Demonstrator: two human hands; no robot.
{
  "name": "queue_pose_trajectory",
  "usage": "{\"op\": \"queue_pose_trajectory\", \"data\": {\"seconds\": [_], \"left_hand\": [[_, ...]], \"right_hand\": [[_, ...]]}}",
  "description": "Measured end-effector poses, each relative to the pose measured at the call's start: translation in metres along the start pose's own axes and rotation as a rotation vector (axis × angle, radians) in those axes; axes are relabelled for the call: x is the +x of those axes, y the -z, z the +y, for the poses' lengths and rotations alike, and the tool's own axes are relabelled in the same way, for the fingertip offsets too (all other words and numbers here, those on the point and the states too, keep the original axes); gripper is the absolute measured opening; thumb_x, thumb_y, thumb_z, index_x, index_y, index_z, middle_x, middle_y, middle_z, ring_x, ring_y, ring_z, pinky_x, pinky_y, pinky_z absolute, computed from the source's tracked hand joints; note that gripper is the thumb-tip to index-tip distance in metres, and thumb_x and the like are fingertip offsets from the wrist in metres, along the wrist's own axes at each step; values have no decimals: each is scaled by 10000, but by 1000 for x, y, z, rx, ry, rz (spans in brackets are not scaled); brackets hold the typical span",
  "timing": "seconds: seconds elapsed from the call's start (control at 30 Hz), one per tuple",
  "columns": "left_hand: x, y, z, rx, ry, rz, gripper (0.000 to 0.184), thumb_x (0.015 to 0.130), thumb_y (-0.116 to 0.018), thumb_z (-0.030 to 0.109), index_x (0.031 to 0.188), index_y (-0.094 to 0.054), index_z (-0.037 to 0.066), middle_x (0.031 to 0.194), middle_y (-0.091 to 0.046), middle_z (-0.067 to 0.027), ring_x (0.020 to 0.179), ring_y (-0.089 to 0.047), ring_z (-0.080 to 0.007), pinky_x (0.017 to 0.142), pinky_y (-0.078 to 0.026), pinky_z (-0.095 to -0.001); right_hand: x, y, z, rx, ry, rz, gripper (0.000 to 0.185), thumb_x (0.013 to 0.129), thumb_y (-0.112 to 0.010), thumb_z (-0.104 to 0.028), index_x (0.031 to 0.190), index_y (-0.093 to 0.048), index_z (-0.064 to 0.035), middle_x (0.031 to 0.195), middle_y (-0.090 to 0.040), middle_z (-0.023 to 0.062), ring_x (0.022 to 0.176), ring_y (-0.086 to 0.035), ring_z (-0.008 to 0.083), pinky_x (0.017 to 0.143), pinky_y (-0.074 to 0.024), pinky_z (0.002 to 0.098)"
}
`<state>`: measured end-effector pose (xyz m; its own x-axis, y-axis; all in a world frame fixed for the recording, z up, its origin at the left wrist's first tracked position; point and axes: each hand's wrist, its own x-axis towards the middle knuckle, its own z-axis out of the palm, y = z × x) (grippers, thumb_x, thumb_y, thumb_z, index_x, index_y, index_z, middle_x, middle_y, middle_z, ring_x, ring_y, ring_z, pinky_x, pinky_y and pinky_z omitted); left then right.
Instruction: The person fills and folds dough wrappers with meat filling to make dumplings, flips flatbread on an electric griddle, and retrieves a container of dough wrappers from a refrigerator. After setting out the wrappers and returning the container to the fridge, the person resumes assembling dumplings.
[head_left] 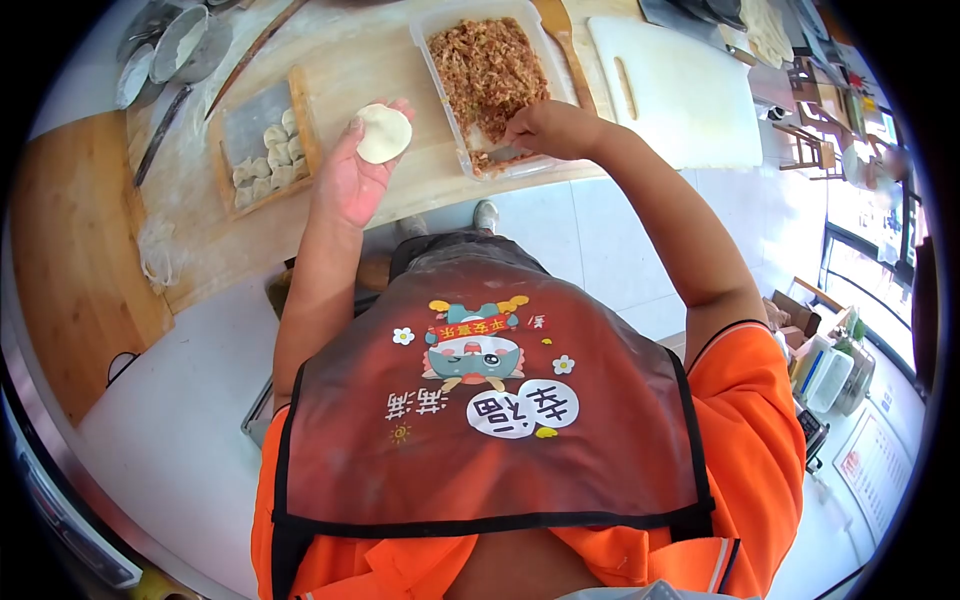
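Note:
A round, pale dough wrapper (pixel 384 134) lies on the fingers of my left hand (pixel 362 172), which is held palm up above the front edge of the wooden table. My right hand (pixel 550 130) is at the near right corner of a clear plastic tub (pixel 436 88) filled with brownish minced filling (pixel 488 72). Its fingers are bent together and point down into the tub; what they hold, if anything, is hidden. To the left, a wooden-framed tray (pixel 224 180) carries several folded dumplings (pixel 278 150).
A wooden spatula (pixel 567 50) lies right of the tub, beside a white cutting board (pixel 690 95). Metal bowls (pixel 182 48) stand at the back left. A dark, narrow tool (pixel 162 136) and a crumpled plastic bag (pixel 160 250) are left of the tray.

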<state>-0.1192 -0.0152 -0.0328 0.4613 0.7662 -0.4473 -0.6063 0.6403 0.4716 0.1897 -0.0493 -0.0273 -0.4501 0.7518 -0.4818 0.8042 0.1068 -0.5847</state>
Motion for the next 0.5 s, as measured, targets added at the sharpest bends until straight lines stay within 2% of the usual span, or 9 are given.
{"op": "queue_pose_trajectory", "data": {"seconds": [0.07,0.17,0.2,0.27,0.3,0.4,0.43,0.5], "left_hand": [[2,-3,-1,-21,-4,18,370,1015,-426,165,1305,-484,-56,1344,-551,-236,1269,-530,-353,1101,-429,-455],[5,-12,-4,-20,-22,23,400,1006,-428,151,1349,-440,-54,1391,-504,-243,1309,-485,-362,1136,-383,-465],[8,-16,-6,-16,-31,22,421,1002,-430,145,1372,-417,-55,1415,-479,-248,1330,-462,-368,1152,-361,-471],[19,-21,-17,-20,-32,-4,379,1014,-403,167,1335,-462,-25,1363,-537,-217,1285,-511,-330,1116,-399,-455],[23,-26,-23,-23,-32,-16,365,1020,-389,179,1317,-485,-10,1338,-566,-202,1263,-535,-311,1097,-419,-448],[28,-57,-37,-100,33,-37,407,1005,-396,158,1369,-434,-20,1390,-512,-221,1302,-489,-345,1145,-366,-472],[33,-63,-43,-156,44,-82,380,1013,-370,159,1340,-462,-11,1376,-524,-215,1286,-498,-351,1133,-378,-483],[36,-78,-50,-269,67,-93,361,1019,-354,156,1313,-480,-12,1367,-529,-214,1280,-500,-357,1125,-386,-489]], "right_hand": [[-2,7,9,182,27,-57,210,917,-580,-170,1066,-701,-86,869,-710,70,740,-656,193,662,-511,342],[-24,37,-16,483,-187,-155,208,941,-570,-152,1071,-692,-44,829,-686,37,620,-562,94,548,-447,255],[-31,41,-17,563,-169,-124,205,947,-569,-149,1073,-689,-40,822,-683,28,604,-537,78,535,-428,238],[-44,48,-20,721,-129,-66,200,960,-566,-145,1077,-683,-33,810,-675,10,573,-487,47,509,-391,205],[-52,49,-30,796,-170,23,192,982,-578,-156,1106,-669,-40,809,-680,-2,534,-428,45,492,-348,194],[-64,41,-47,865,-108,286,216,986,-580,-167,1138,-660,-37,823,-687,4,564,-439,39,516,-359,189],[-64,34,-50,844,-85,392,253,985,-581,-174,1187,-648,-37,837,-695,5,583,-427,28,540,-353,173],[-67,21,-66,633,-35,615,277,981,-567,-104,1238,-644,-37,912,-697,26,704,-528,74,622,-447,228]]}}
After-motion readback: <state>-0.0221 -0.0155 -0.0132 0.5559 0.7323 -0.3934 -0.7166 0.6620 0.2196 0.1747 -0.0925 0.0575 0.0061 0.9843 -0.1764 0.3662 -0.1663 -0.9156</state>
